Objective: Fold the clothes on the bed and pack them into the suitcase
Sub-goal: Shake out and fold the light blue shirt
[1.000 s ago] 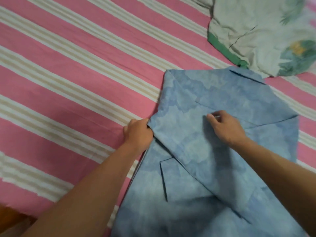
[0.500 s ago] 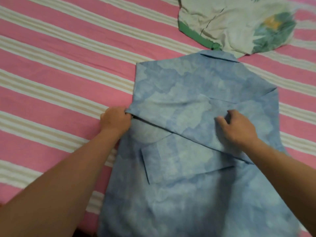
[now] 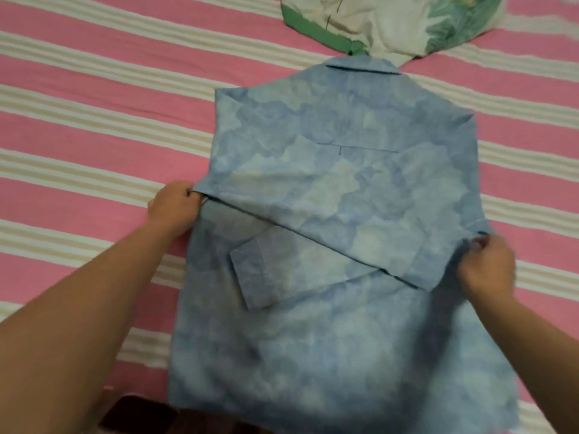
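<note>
Fingers of the left hand (image 3: 175, 208) curl round the nine-o'clock edge of the blue shirt (image 3: 329, 233), pinching the fold there. At three o'clock the right hand (image 3: 487, 266), blurred, grips the opposite edge with fingers bent. Shirt lies back-up on the pink striped bed sheet (image 3: 94, 126), collar at twelve o'clock touching a pale floral garment (image 3: 385, 23).

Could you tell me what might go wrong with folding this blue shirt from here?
The folded sleeves lie loose across the blue shirt, so they may slip as the left hand and right hand pull its edges. The shirt's hem hangs over the bed edge and could drag it down.
</note>
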Available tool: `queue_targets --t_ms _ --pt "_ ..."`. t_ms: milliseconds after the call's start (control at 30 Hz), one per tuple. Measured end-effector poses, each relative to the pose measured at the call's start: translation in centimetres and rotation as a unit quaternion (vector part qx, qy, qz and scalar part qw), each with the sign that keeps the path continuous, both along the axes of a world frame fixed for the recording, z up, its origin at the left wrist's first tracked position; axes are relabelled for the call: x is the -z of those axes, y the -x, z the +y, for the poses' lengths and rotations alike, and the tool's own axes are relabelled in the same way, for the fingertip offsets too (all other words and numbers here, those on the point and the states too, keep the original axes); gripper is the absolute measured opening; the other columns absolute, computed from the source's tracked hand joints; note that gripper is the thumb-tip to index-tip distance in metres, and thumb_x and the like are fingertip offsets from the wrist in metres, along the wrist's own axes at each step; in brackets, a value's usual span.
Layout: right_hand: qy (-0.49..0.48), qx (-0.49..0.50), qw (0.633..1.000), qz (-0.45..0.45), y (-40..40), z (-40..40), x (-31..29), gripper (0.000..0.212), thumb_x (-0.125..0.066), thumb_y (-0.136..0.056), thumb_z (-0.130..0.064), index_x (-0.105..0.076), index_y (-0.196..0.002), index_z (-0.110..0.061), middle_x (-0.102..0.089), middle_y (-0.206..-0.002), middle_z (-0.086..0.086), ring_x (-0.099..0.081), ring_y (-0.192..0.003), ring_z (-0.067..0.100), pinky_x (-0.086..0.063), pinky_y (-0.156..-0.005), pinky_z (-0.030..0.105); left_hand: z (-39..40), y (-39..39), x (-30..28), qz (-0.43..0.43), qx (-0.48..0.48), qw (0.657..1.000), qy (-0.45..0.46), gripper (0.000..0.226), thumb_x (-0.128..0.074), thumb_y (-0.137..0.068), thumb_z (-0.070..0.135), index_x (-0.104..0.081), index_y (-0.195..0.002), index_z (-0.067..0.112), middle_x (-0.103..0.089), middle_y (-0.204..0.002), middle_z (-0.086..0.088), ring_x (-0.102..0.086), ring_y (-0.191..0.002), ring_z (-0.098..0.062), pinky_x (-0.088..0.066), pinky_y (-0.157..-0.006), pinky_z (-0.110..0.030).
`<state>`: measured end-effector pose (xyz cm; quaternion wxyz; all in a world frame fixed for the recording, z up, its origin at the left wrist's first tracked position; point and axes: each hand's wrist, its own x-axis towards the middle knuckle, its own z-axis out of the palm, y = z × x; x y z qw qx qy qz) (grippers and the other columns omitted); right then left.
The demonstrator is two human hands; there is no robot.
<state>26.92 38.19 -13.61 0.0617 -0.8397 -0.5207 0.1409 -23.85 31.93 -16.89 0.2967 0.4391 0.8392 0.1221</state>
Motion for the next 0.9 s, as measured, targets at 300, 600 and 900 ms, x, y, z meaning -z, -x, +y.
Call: queue_targets --t_ms 300,600,900 --pt "0.023 0.096 0.994 -0.045 -4.6 -2.6 0.8 0.028 -0.064 -0.096 -0.025 -0.059 -0.115 -0.005 -0.052 -0.121 0.026 -0.050 -0.115 0.048 -0.043 -0.096 0.051 -0.3 1.4 1.6 -0.102 -0.058 0.993 0.017 0.024 -0.060 -0.100 0.019 -0.072 -0.094 -0.001 -0.072 -0.093 -0.020 -0.056 -0.079 -0.019 -0.045 -0.072 -0.037" --pt "-0.022 0.121 0.992 0.004 -4.6 0.3 1.6 0.032 -0.065 -0.096 -0.026 -0.057 -0.119 -0.004 -0.053 -0.128 0.021 -0.054 -0.112 0.042 -0.044 -0.095 0.050 -0.1 -1.0 0.6 -0.009 -0.062 0.998 0.009 0.020 -0.065 -0.095 0.013 -0.069 -0.087 -0.005 -0.067 -0.087 -0.031 -0.064 -0.078 -0.038 -0.039 -0.066 -0.040" --pt "0.014 0.098 0.994 -0.053 -7.6 4.0 1.0 0.025 -0.056 -0.100 -0.014 -0.069 -0.114 0.002 -0.065 -0.110 0.032 -0.061 -0.104 0.050 -0.049 -0.090 0.052 0.7 -1.1 0.4 0.102 0.002 0.994 0.026 0.011 -0.054 -0.092 -0.002 -0.063 -0.093 -0.007 -0.064 -0.103 -0.038 -0.060 -0.096 -0.053 -0.047 -0.083 -0.053"
